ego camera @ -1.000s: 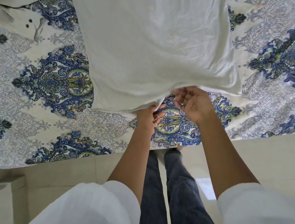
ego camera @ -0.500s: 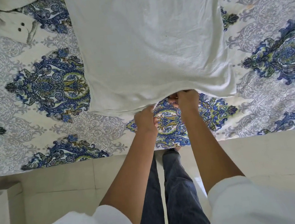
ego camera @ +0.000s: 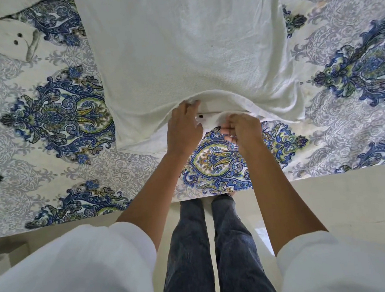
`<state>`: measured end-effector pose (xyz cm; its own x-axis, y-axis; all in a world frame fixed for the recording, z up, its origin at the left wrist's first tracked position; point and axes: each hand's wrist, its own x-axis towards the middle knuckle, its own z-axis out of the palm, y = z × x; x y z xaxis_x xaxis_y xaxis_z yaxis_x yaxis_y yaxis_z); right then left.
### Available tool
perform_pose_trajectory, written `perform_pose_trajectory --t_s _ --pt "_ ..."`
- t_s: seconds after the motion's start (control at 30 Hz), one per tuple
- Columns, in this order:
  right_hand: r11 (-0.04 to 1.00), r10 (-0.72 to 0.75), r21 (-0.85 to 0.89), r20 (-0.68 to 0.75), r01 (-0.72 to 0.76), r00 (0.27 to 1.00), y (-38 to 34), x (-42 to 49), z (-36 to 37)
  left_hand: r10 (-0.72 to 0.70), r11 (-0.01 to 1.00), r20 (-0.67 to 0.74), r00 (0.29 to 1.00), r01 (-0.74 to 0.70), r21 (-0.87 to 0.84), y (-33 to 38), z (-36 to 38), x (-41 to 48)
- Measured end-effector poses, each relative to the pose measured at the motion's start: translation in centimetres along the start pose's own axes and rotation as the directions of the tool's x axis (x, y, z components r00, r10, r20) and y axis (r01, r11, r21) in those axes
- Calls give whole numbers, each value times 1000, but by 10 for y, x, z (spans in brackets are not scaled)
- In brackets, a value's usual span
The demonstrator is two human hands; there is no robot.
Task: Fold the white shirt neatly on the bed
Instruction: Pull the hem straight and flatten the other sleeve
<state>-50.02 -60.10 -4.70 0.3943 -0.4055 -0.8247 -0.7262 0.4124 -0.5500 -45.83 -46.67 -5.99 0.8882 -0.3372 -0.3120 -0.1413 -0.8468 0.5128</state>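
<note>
Fingers (ego camera: 189, 104) of the left hand (ego camera: 182, 130) curl over the raised top layer of the hem, and the right hand (ego camera: 243, 131) pinches the lower layer just beside it. Behind them I see the patterned bedspread (ego camera: 46, 116). The white shirt (ego camera: 190, 49) lies spread flat on it, hem toward me. A buttoned garment (ego camera: 5, 38) sits at the far left corner.
</note>
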Motion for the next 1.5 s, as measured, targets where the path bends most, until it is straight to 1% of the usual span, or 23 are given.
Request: perform_pose_trajectory --t_s 0.07,0.1,0.17,0.23,0.3,0.33,0.37,0.4,0.47,0.53,0.67,0.73,0.83,0.9,0.97,1.03,1.07,1.1,1.17,1.27,1.37,1.43,1.5 --pt "990 88 112 11 -89 996 3 -2 2 28 1000 36 999 -27 -9 2 1 4" --pt "985 115 130 -3 -113 993 3 -1 3 56 998 42 998 -57 8 5 1 6" --pt "983 168 90 -64 -162 984 5 3 2 117 991 39 992 -119 61 7 4 6" --pt "964 256 95 -69 -249 964 8 4 -2 145 989 -2 989 -145 29 4 9 -3" --pt "910 334 228 90 -346 938 13 2 -6 169 985 -79 982 -172 -30 -1 17 -14" --pt "861 330 341 190 -378 925 15 0 -6 184 982 -106 977 -188 -33 -4 20 -17" --pt "792 292 478 251 -381 923 18 -1 -6 208 977 -121 971 -211 -11 -6 23 -20" --pt "713 246 606 257 -354 935 19 -2 -4 246 969 -131 960 -244 27 -10 25 -21" --pt "595 207 765 149 -245 967 19 2 -7 349 932 -129 928 -329 149 -16 27 -22" --pt "590 203 795 21 -139 979 18 9 -18 454 865 -112 884 -407 294 -21 28 -22" --pt "649 189 761 -176 12 966 12 28 -55 571 749 -67 818 -485 451 -20 28 -22" --pt "674 202 738 -229 35 952 7 36 -71 579 708 -6 816 -498 500 -11 35 -19" --pt "724 224 689 -278 31 934 -2 42 -91 579 663 118 807 -550 508 16 49 -9" --pt "786 212 617 -338 46 917 -5 48 -100 550 666 185 815 -561 492 32 51 -1" --pt "885 134 459 -409 76 903 -9 51 -104 562 674 211 800 -591 443 36 52 2" --pt "981 -13 163 -485 105 875 -7 54 -100 607 700 177 775 -627 342 29 51 -2" --pt "993 -99 -2 -508 114 856 -4 53 -96 614 725 143 776 -626 287 22 51 -5" --pt "984 -174 -126 -534 126 827 -2 52 -92 612 747 118 782 -620 240 17 51 -7" --pt "960 -267 -227 -577 162 772 1 52 -89 593 775 109 798 -602 190 9 50 -8" --pt "945 -324 -175 -626 278 709 1 58 -100 591 784 99 801 -598 164 8 52 -6" --pt "918 -386 -155 -569 366 726 1 59 -110 582 795 86 809 -588 147 10 58 -6" --pt "900 -434 -200 -498 387 751 1 58 -113 569 805 86 818 -575 146 9 61 -7" --pt "898 -440 -212 -482 387 758 0 58 -121 565 808 81 821 -571 147 8 61 -8"
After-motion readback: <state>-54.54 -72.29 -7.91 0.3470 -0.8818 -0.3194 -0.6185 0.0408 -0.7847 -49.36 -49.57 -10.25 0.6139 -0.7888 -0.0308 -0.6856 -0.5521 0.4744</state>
